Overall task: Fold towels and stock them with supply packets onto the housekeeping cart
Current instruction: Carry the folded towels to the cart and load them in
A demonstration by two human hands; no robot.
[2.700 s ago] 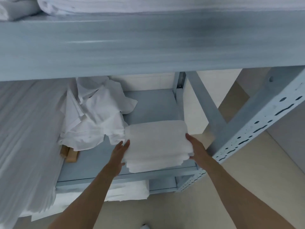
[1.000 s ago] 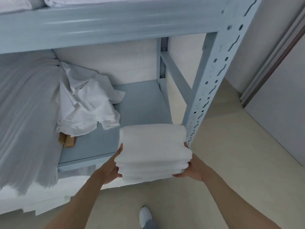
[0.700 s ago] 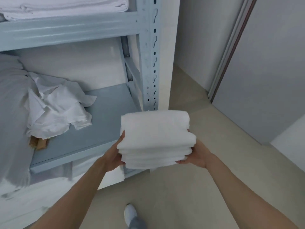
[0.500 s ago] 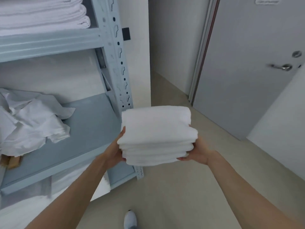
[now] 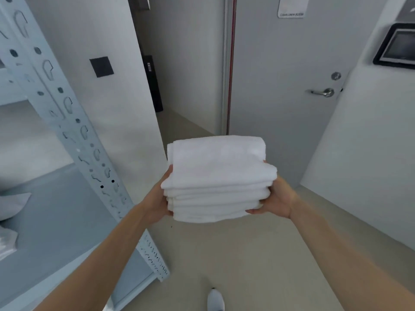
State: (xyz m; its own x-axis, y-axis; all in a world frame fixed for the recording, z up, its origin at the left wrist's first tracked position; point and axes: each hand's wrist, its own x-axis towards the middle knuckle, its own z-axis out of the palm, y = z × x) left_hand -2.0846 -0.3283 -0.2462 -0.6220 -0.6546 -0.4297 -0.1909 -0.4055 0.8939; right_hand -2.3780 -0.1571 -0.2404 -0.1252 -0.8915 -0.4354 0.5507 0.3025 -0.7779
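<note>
A white shoe (image 5: 216, 299) shows at bottom centre. Mid-frame, the left hand (image 5: 157, 204) and right hand (image 5: 277, 198) clasp a stack of folded white towels (image 5: 216, 176) from either side, a grey door (image 5: 280, 75) beyond.

Grey metal shelf (image 5: 56, 221), crumpled white cloth (image 5: 11, 205) at its left edge

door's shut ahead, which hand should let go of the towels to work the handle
Right. The door handle sits on the right hand's side; the left hand cups the towels by the shelf post.
</note>
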